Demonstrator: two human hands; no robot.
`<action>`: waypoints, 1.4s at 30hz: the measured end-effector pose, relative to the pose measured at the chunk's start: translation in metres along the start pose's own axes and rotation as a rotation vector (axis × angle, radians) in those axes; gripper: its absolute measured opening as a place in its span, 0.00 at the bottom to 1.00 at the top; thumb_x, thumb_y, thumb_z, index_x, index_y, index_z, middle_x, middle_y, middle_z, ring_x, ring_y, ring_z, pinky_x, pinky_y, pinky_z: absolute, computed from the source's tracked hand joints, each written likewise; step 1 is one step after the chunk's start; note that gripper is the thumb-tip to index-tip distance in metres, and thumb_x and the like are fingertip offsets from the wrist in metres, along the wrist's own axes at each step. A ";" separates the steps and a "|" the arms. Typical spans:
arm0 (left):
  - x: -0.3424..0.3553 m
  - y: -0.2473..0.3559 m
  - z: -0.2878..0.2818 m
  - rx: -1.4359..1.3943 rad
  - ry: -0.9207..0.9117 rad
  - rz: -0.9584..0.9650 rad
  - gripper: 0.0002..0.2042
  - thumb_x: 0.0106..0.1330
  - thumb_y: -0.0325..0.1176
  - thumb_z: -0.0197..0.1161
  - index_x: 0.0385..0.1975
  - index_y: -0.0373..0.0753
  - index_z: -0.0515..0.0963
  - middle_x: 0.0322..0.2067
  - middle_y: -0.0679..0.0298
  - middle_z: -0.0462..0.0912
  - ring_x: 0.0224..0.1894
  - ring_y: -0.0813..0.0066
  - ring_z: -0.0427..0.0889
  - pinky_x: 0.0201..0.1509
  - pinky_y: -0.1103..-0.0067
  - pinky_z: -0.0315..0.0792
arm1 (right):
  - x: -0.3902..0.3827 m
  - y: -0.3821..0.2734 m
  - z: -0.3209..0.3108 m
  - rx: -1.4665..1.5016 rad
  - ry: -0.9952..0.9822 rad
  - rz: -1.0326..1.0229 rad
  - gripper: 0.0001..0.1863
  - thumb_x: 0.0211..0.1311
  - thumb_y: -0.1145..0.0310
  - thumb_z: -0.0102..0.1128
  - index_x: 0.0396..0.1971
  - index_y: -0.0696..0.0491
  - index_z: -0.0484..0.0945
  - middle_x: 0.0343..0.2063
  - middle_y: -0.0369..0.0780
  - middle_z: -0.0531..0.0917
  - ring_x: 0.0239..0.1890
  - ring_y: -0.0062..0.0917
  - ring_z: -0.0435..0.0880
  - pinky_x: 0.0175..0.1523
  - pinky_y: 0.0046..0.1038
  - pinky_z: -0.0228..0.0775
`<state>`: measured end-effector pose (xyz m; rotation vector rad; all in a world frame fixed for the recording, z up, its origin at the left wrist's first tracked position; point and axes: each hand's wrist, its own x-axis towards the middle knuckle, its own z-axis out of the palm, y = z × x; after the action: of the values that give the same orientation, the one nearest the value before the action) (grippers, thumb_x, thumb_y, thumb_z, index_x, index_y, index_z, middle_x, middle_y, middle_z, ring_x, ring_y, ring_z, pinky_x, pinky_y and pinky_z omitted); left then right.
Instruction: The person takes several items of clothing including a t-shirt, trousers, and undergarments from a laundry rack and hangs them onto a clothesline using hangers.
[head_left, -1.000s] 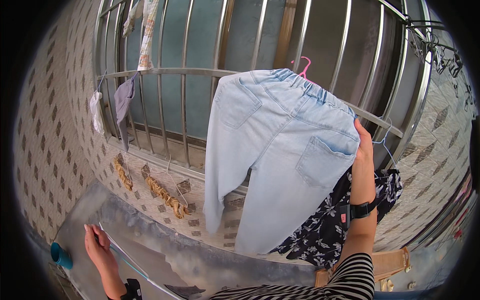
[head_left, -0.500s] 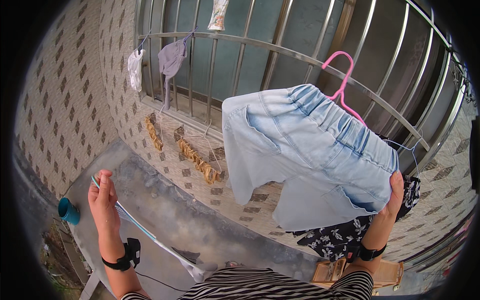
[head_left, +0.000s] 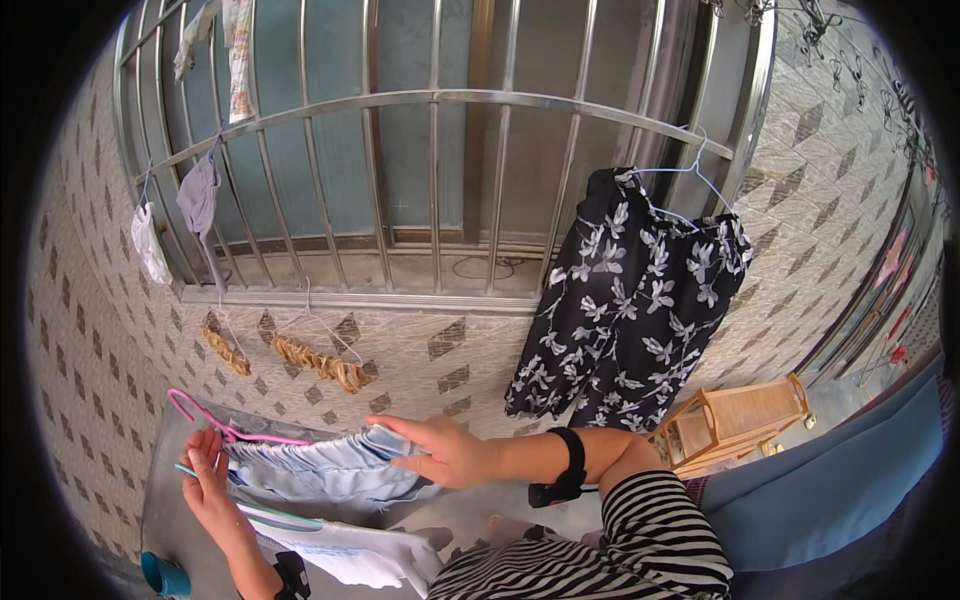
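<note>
My right hand (head_left: pixel 438 452) grips the waistband end of the light-blue jeans (head_left: pixel 315 465), held low and sideways in front of the tiled wall. A pink hanger (head_left: pixel 266 436) runs along the top of the jeans, its hook at the left. My left hand (head_left: pixel 208 480), fingers curled at that left end, holds a teal hanger (head_left: pixel 183 468) with a white printed garment (head_left: pixel 375 550) below the jeans. Whether it also grips the pink hanger is unclear. Black floral trousers (head_left: pixel 630 300) hang from a blue wire hanger (head_left: pixel 695 170) on the bars.
A metal window grille (head_left: pixel 434 96) holds small garments (head_left: pixel 200 185). Hangers with yellowish dried pieces (head_left: pixel 318 362) hang below it. A teal bucket (head_left: pixel 165 572) stands lower left, a wooden rack (head_left: pixel 730 415) at right, beside blue fabric (head_left: pixel 830 500). Black clip hangers (head_left: pixel 820 25) hang upper right.
The jeans and pink hanger have dropped and moved left, away from the bars, revealing the floral trousers. My right hand has swung across toward my left hand.
</note>
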<state>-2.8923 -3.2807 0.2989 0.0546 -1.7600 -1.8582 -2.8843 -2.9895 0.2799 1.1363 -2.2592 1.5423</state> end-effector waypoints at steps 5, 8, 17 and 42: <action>-0.016 0.001 0.030 0.168 -0.049 0.198 0.21 0.66 0.43 0.40 0.49 0.32 0.66 0.41 0.54 0.74 0.43 0.73 0.72 0.48 0.81 0.62 | -0.026 0.019 0.004 -0.111 -0.045 -0.072 0.33 0.48 0.75 0.55 0.57 0.54 0.55 0.17 0.48 0.71 0.16 0.36 0.71 0.24 0.29 0.61; -0.018 0.004 0.047 0.085 -0.038 0.096 0.20 0.66 0.44 0.42 0.47 0.33 0.68 0.35 0.59 0.76 0.39 0.77 0.73 0.46 0.83 0.63 | -0.042 0.017 -0.007 -0.131 -0.060 -0.151 0.34 0.46 0.76 0.55 0.57 0.55 0.55 0.17 0.46 0.72 0.17 0.36 0.71 0.25 0.30 0.63; -0.032 0.008 0.090 -0.194 0.114 0.003 0.16 0.64 0.44 0.48 0.36 0.36 0.71 0.14 0.75 0.53 0.15 0.90 0.51 0.18 0.89 0.48 | -0.102 -0.001 -0.336 -1.242 0.858 0.090 0.26 0.48 0.66 0.58 0.48 0.59 0.65 0.50 0.48 0.68 0.51 0.41 0.66 0.54 0.33 0.58; -0.051 0.015 0.144 -0.240 0.028 0.050 0.14 0.65 0.41 0.46 0.34 0.36 0.71 0.12 0.76 0.54 0.14 0.92 0.49 0.16 0.88 0.42 | -0.251 -0.094 -0.435 -0.426 0.888 0.405 0.08 0.54 0.68 0.55 0.28 0.58 0.75 0.23 0.30 0.76 0.24 0.11 0.70 0.31 0.15 0.63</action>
<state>-2.9027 -3.1287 0.3140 -0.0550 -1.4952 -2.0075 -2.7601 -2.5105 0.4076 -0.1412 -2.0357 1.2066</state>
